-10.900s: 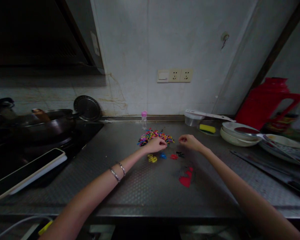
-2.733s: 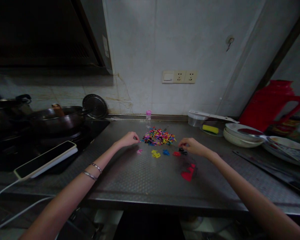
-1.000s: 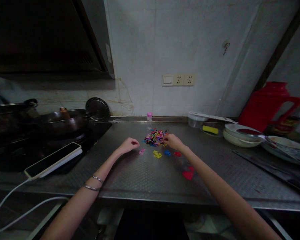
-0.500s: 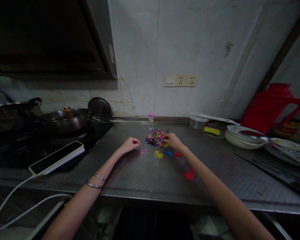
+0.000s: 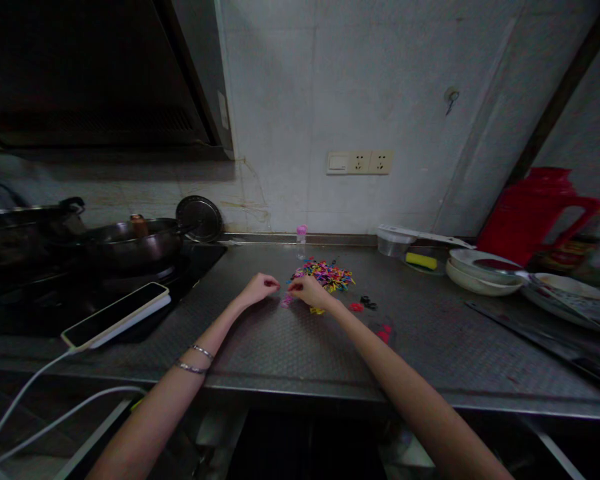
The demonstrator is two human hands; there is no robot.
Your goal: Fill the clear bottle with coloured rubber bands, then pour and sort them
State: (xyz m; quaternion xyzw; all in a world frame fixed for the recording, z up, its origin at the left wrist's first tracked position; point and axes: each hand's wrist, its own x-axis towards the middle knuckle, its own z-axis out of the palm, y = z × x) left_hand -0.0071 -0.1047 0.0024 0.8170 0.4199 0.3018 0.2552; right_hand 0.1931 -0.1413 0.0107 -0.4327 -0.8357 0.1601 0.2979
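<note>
A mixed pile of small coloured bands, which look like little rubber hair ties, lies on the metal counter. My right hand is over its front left edge, thumb and fingers pinched; whatever they hold is too small to make out. Just to the left, my left hand is also pinched, its fingertips close to the right hand's. Below the fingertips is a small pink bunch. A yellow bunch is partly covered by my right wrist. Red bands and black bands sit farther right.
A red piece lies by my right forearm. Behind the pile stands a small pink-topped container. Bowls, a yellow sponge and a red jug are right; a phone and pan are left.
My right hand has moved left, from the pile's right side to near my left hand. The black bunch now shows, while the blue bunch is hidden. My left hand has barely moved.
</note>
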